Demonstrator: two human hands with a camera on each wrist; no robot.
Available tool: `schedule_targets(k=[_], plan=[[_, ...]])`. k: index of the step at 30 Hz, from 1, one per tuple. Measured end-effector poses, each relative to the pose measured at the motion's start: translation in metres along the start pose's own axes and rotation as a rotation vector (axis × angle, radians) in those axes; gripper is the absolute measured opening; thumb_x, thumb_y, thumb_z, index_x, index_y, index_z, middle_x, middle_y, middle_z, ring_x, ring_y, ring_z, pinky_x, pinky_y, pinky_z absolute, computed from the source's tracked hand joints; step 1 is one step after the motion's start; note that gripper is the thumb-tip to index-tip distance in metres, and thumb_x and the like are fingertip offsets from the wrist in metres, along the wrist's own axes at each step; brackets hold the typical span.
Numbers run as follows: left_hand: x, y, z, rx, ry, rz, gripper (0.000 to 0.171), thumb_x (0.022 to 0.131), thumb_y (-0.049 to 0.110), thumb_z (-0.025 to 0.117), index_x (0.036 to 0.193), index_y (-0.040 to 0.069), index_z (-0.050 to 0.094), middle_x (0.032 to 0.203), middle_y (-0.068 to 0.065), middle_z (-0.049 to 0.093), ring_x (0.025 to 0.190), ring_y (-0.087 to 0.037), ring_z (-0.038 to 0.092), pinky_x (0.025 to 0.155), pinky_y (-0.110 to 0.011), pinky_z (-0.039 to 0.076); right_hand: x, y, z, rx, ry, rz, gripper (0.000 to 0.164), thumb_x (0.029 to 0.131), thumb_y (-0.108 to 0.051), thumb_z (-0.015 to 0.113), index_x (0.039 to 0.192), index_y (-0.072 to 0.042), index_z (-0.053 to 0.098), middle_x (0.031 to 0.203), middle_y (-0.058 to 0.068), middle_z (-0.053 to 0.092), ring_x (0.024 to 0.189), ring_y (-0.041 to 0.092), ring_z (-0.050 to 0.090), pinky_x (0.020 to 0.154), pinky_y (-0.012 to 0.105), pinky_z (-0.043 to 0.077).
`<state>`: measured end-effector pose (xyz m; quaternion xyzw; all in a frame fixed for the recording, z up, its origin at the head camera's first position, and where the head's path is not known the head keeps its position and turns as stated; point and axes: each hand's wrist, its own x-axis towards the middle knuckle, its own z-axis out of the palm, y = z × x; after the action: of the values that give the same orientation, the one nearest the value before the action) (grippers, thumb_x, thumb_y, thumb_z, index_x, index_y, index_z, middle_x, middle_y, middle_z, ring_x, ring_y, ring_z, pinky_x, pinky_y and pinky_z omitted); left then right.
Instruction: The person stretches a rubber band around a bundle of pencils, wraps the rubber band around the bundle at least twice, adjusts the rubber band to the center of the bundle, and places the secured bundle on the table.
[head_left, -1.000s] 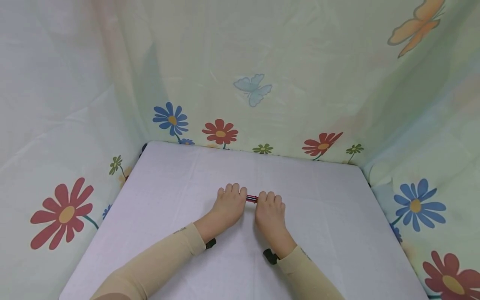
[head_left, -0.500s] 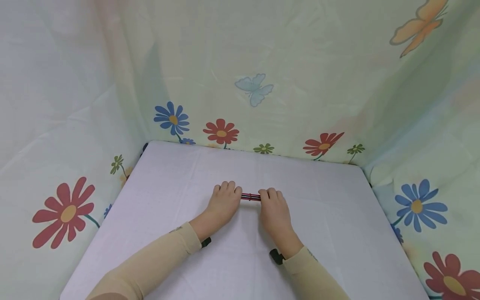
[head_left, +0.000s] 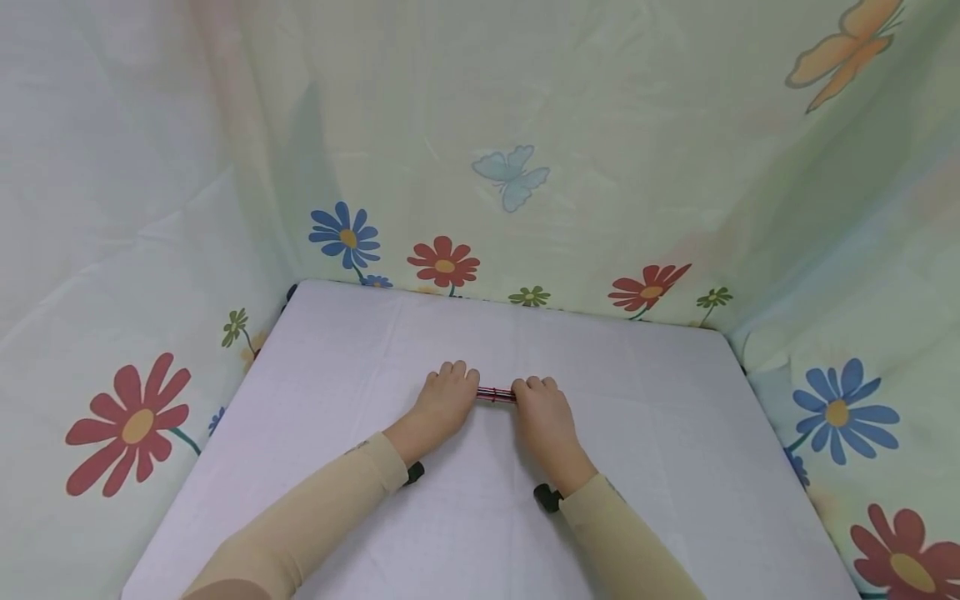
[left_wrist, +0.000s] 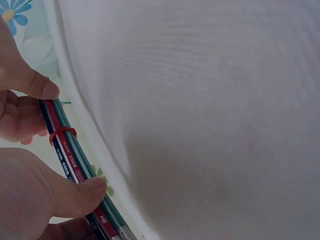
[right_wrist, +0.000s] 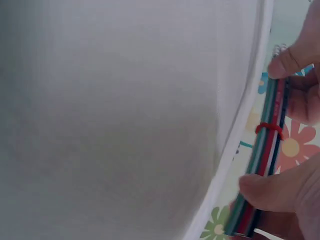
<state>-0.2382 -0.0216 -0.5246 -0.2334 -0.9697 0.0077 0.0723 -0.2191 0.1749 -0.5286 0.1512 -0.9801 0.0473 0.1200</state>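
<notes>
A bundle of pencils, red, green and dark blue, is held level above the table between both hands. My left hand grips its left end, thumb on the near side, close to the metal-tipped ends seen in the left wrist view. My right hand holds the other end, its thumb pressed along the pencils in the right wrist view. A red elastic band is wound round the bundle in the stretch between the hands. Curled fingers hide parts of both ends.
A table with a white cloth lies below the hands. Curtains printed with flowers and butterflies close it in at the back and both sides. Dark wrist-worn devices show under the beige sleeves.
The hands have moved farther apart along the bundle, then a little left together. The red band, earlier right beside the right hand, now shows midway between them.
</notes>
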Motion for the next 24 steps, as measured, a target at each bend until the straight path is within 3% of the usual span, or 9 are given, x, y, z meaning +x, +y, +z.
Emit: schedule_targets(k=[7, 15, 21, 24], plan=[[-0.002, 0.004, 0.004, -0.007, -0.112, 0.007, 0.017, 0.107, 0.017, 0.065, 0.122, 0.008, 0.065, 0.109, -0.010, 0.064, 0.100, -0.026, 0.062, 0.079, -0.041, 0.058, -0.001, -0.003, 0.003, 0.018, -0.160, 0.042, 0.015, 0.099, 0.000, 0.070, 0.111, -0.008, 0.074, 0.099, 0.010, 0.070, 0.087, 0.028, 0.063, 0.081, 0.042, 0.060], [0.003, 0.001, 0.010, -0.002, -0.112, -0.002, 0.015, 0.106, 0.020, 0.065, 0.116, 0.009, 0.065, 0.106, -0.009, 0.064, 0.098, -0.025, 0.059, 0.076, -0.040, 0.050, 0.002, -0.004, 0.005, 0.009, -0.175, 0.051, 0.017, 0.104, -0.008, 0.068, 0.121, -0.008, 0.071, 0.110, 0.012, 0.073, 0.100, 0.032, 0.067, 0.084, 0.047, 0.060], [0.000, -0.003, 0.012, -0.032, -0.090, -0.029, 0.026, 0.104, 0.025, 0.069, 0.122, 0.008, 0.063, 0.111, -0.011, 0.063, 0.102, -0.027, 0.057, 0.079, -0.042, 0.047, 0.000, -0.003, 0.006, 0.048, -0.209, 0.097, 0.056, 0.101, -0.025, 0.076, 0.150, -0.007, 0.056, 0.144, 0.017, 0.063, 0.134, 0.040, 0.057, 0.107, 0.058, 0.051], [-0.003, -0.007, 0.008, -0.065, -0.072, -0.069, 0.047, 0.102, 0.037, 0.072, 0.136, 0.006, 0.059, 0.129, -0.017, 0.062, 0.121, -0.035, 0.057, 0.094, -0.051, 0.049, -0.001, -0.001, 0.004, 0.085, -0.189, 0.103, 0.074, 0.099, -0.036, 0.078, 0.158, -0.005, 0.047, 0.156, 0.021, 0.054, 0.148, 0.045, 0.047, 0.119, 0.066, 0.039]])
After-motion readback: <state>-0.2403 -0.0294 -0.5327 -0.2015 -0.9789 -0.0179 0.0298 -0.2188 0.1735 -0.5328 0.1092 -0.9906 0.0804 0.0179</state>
